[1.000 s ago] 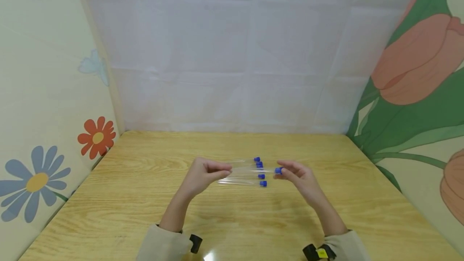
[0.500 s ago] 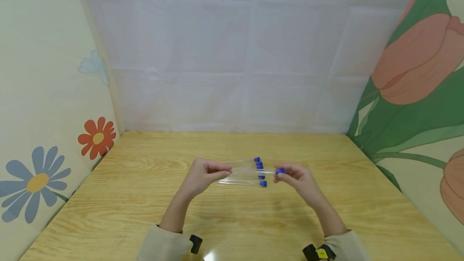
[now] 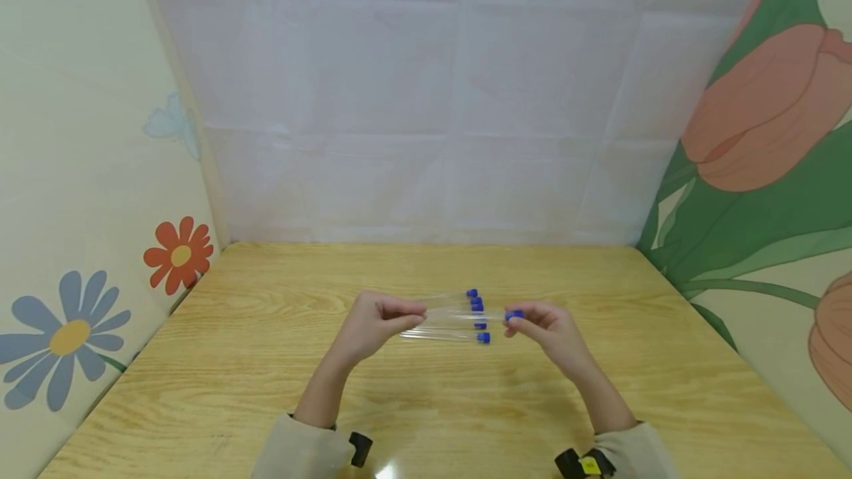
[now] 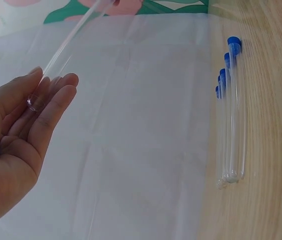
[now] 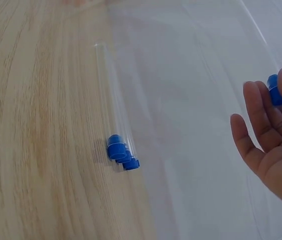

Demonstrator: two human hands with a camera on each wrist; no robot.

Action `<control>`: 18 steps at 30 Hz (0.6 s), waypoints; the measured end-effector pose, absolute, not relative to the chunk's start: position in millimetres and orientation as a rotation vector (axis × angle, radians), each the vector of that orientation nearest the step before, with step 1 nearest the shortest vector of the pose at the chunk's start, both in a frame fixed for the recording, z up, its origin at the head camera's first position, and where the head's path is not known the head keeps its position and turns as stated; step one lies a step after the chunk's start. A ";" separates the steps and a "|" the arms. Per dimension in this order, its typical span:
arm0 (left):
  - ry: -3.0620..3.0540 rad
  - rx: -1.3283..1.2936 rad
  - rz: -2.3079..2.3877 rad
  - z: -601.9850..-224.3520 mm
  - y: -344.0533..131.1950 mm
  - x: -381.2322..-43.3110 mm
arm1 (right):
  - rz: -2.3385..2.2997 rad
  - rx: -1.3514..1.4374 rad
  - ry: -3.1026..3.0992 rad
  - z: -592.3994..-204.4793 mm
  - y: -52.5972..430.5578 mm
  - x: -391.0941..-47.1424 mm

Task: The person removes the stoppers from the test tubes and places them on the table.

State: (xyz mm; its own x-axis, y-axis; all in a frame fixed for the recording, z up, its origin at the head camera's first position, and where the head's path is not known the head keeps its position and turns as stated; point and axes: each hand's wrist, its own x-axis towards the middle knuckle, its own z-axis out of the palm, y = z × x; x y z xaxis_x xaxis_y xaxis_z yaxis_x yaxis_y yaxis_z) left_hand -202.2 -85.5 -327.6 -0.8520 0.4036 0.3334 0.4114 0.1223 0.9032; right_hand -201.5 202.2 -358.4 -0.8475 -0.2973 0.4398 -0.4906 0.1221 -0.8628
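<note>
A clear test tube with a blue cap is held level between both hands, above the table. My left hand pinches its rounded end between thumb and fingers. At the other end, my right hand grips the cap between thumb and fingers; part of the cap is hidden behind the thumb in the right wrist view. Several more test tubes with blue caps lie side by side on the table beneath, caps toward the right in the head view.
The wooden table reaches back to a white cloth backdrop. Flower-patterned panels stand at the left and right sides. Black bands circle both sleeves near the wrists.
My right fingers have shifted around the cap, their tips coming lower and closing in behind it. The cap sits very slightly lower. My left hand stays nearly still.
</note>
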 end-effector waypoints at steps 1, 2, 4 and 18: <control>-2.349 -0.852 -1.889 -327.7 -85.6 -202.1 | 1.812 0.783 -2.230 -358.4 202.0 -201.4; -2.351 -0.852 -1.884 -327.8 -85.7 -202.0 | 1.803 0.780 -2.235 -358.5 201.9 -201.4; -2.355 -0.848 -1.872 -327.8 -85.7 -201.8 | 1.788 0.761 -2.247 -358.6 201.2 -201.3; -2.373 -0.852 -1.805 -328.2 -84.7 -201.2 | 1.684 0.636 -2.292 -359.7 198.3 -200.8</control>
